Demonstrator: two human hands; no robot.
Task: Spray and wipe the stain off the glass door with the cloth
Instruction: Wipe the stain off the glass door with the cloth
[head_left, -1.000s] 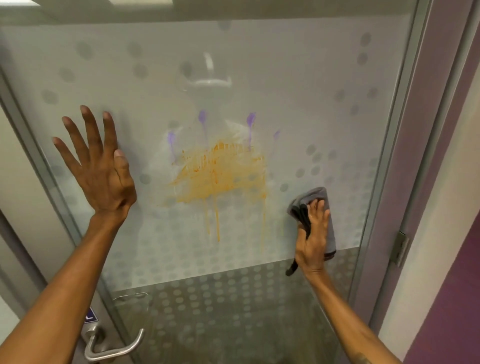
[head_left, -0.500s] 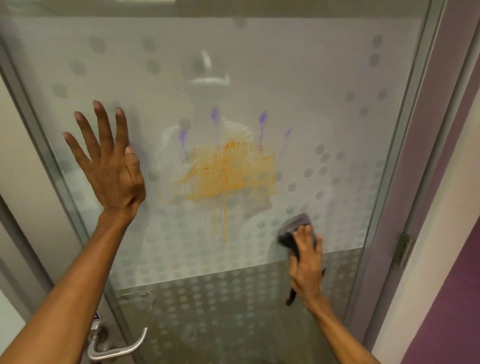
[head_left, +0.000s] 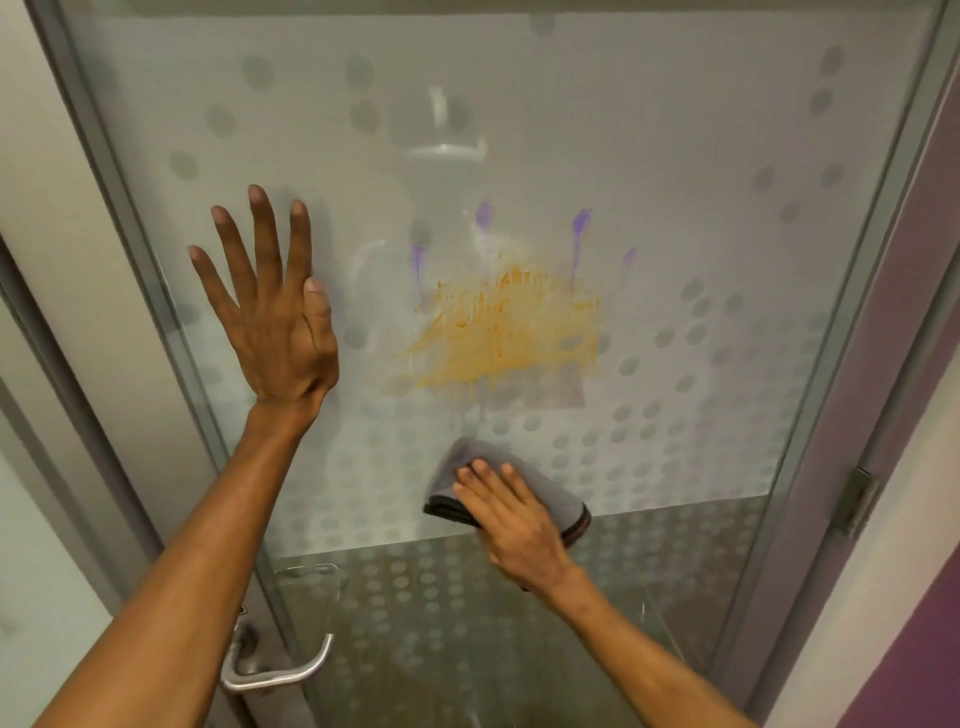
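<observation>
Frosted glass door (head_left: 675, 156) bears an orange stain (head_left: 509, 332) mid-pane.

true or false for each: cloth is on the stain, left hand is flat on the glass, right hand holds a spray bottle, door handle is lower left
1. The cloth covers the orange stain. False: it sits below the stain, apart from it.
2. The left hand is spread open against the glass door. True.
3. The right hand holds a spray bottle. False: it presses the cloth to the glass.
4. The door handle is at the lower left. True.

Likely an office: dot-frosted glass door (head_left: 649, 156), lever handle (head_left: 280, 670)
</observation>
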